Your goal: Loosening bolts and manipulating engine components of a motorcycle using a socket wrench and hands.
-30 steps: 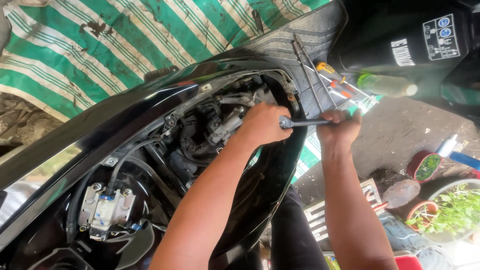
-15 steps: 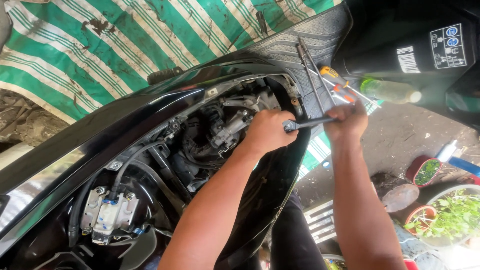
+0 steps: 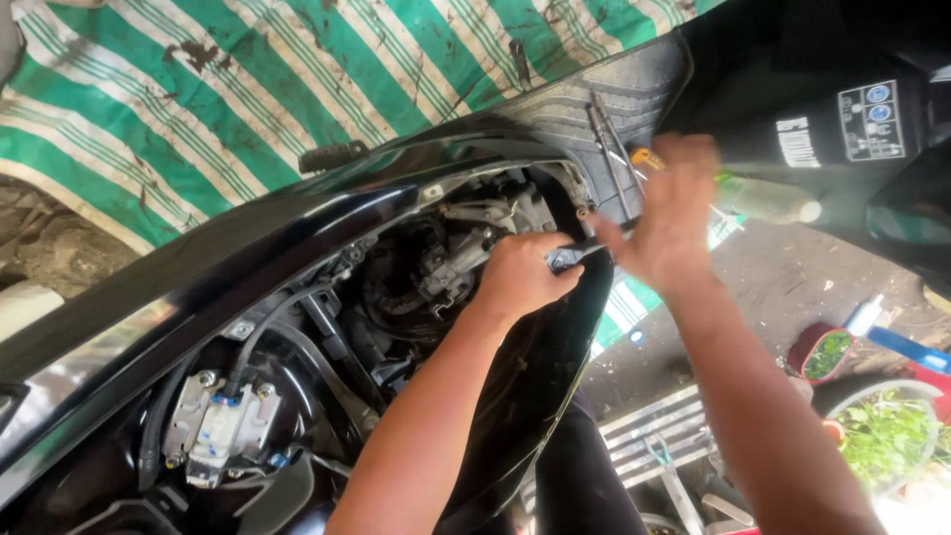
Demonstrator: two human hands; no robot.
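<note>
A black scooter body [image 3: 248, 258] lies tilted with its side panel off, showing the engine parts [image 3: 446, 263] inside. My left hand [image 3: 523, 274] is closed over the head end of a metal wrench [image 3: 575, 256] at the edge of the opening. My right hand [image 3: 664, 218] is blurred, with fingers spread, over the wrench's handle end; whether it grips the handle I cannot tell. A ribbed black footboard [image 3: 594, 109] rises just behind my hands.
A green and white striped tarp [image 3: 248, 89] lies behind the scooter. A clear plastic bottle [image 3: 768, 201] and an orange-handled tool [image 3: 646, 159] rest near the footboard. Pots with green plants [image 3: 882, 436], a metal rack [image 3: 654, 436] and pliers [image 3: 669, 476] sit on the ground at right.
My right hand has swung up and left from the wrench handle's far end and its fingers have spread. The left hand stays on the wrench head. The camera has shifted slightly.
</note>
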